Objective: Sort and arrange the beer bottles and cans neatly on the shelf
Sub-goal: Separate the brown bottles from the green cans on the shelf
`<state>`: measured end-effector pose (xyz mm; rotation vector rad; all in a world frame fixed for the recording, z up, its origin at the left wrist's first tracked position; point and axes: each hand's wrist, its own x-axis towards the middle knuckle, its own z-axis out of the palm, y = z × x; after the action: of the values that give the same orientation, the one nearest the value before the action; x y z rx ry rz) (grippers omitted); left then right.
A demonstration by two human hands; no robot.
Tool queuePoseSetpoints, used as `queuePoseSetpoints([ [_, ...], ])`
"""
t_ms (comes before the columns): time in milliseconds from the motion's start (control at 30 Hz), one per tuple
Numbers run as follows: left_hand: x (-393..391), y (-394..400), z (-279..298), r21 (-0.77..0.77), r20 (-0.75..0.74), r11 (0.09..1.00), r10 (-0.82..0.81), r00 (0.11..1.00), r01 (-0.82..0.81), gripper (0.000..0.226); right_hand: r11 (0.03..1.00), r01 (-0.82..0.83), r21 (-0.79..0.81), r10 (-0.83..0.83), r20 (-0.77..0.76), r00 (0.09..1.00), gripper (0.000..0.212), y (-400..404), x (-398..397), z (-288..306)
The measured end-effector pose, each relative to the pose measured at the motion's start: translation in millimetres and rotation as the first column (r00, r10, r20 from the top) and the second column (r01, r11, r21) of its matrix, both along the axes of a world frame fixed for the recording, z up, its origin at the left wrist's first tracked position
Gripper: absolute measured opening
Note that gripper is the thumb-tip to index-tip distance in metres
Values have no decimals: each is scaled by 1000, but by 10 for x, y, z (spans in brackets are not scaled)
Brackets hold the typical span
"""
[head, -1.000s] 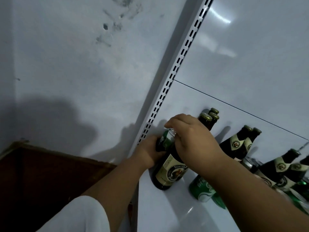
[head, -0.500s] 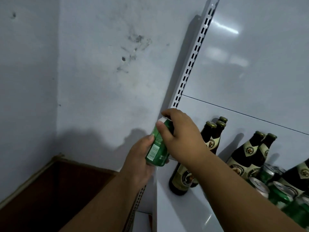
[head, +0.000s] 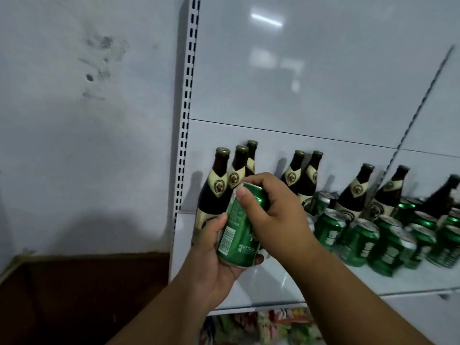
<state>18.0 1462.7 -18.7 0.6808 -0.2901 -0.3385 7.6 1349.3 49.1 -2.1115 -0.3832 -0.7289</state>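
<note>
A green beer can is held in front of the white shelf's left end. My left hand grips its lower body from below. My right hand grips its top from above. Behind the can stand three dark bottles with cream labels, at the shelf's left end. More dark bottles stand along the back to the right. Several green cans stand in front of them on the right half.
A slotted white upright marks the shelf's left edge, with a bare wall beyond it. A dark brown surface lies at lower left. Colourful packets show on the level below.
The view has swung right and taken in more of the shelf. The green can has come down, away from the upright, in front of the left bottles, with both hands still on it.
</note>
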Motion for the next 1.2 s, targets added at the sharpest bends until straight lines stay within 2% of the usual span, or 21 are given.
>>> queuePoseSetpoints([
  [233,-164,-1207,-116,81,-73,995,-60,996,66,45,978,192,-82,-192,8,981,27,-1216,-297,-141],
  [367,-338,-2052,-135,107,-83,994,-27,996,35,45,955,260,-141,-267,-30,963,42,-2035,-450,-190],
  [467,-444,-2701,-155,181,-48,984,12,999,-3,50,938,299,-178,-313,-58,948,39,-2684,-543,-227],
  [533,-507,-3069,-170,274,37,960,38,999,-47,47,931,317,-182,-335,-80,939,33,-3087,-605,-257],
  [633,-505,-3518,-286,543,222,821,63,973,-177,14,930,324,-174,-349,-140,927,27,-3622,-645,-317],
  [700,-497,-3743,-342,666,320,701,39,947,-254,10,933,319,-170,-347,-181,920,26,-3913,-639,-363],
  [733,-499,-3840,-349,697,359,655,34,933,-292,18,933,317,-172,-347,-193,918,26,-4038,-628,-380],
  [833,-482,-4114,-472,725,482,550,23,876,-413,40,917,329,-226,-373,-193,908,27,-4350,-562,-424],
  [933,-482,-4324,-610,765,521,456,-20,854,-456,50,887,373,-272,-427,-179,886,27,-4601,-450,-495],
  [1033,-425,-4559,-667,761,567,407,-37,823,-506,37,879,357,-315,-422,-169,891,27,-4786,-306,-603],
  [1133,-353,-4777,-714,783,521,399,0,854,-478,23,893,307,-330,-379,-184,907,30,-4937,-192,-702],
  [1200,-317,-4884,-746,795,496,374,55,867,-478,22,903,266,-339,-345,-200,917,31,-5030,-113,-761],
])
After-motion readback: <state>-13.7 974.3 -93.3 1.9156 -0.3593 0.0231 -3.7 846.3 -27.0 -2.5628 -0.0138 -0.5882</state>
